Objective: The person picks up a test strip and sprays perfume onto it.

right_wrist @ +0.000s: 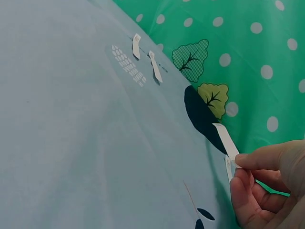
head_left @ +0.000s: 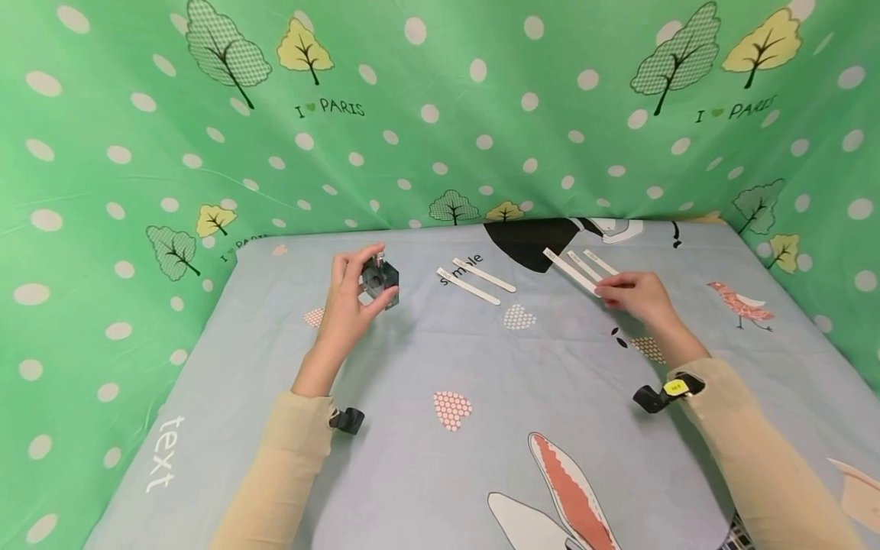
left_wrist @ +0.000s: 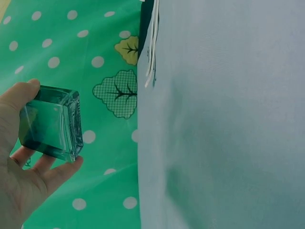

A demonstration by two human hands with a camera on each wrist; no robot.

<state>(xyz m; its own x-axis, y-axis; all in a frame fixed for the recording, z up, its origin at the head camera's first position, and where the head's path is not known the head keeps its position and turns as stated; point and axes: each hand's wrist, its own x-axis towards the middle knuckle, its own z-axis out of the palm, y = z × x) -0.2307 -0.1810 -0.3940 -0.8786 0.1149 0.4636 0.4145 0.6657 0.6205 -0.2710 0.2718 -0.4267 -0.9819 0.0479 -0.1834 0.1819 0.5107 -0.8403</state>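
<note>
Left hand: left hand [head_left: 346, 302] is raised a little over the far-left part of the worktop [head_left: 426, 367], thumb and fingers curled round a small square clear glass bottle [head_left: 379, 279]; in the left wrist view the thumb lies along the bottle's [left_wrist: 50, 122] top edge and the fingers [left_wrist: 45, 164] support it from below.
Glass bottle: tinted greenish-grey, thick-walled, with a small neck at its top; held clear of the cloth, tilted.
Right hand: right hand [head_left: 638, 296] sits near the far-right part of the worktop, thumb and forefinger pinching the near end of a long white paper strip [head_left: 569, 270]; the right wrist view shows the strip [right_wrist: 226, 141] rising from the pinch towards the backdrop, and the other fingers [right_wrist: 248, 200] curled below.
Held strip: its far end points to the far edge of the worktop, close to a black patch printed on the cloth.
Neighbouring strips: two more white paper strips [head_left: 593, 264] lie just beside the held one, on its right, roughly parallel to it.
Middle strips: another pair of white paper strips [head_left: 476, 281] lies between the two hands, towards the far edge, side by side and slanted.
Worktop: covered with a pale blue cloth printed with hearts, a bird and rabbit ears.
Backdrop: green fabric [head_left: 440, 114] with white dots and trees, rising behind and at both sides.
</note>
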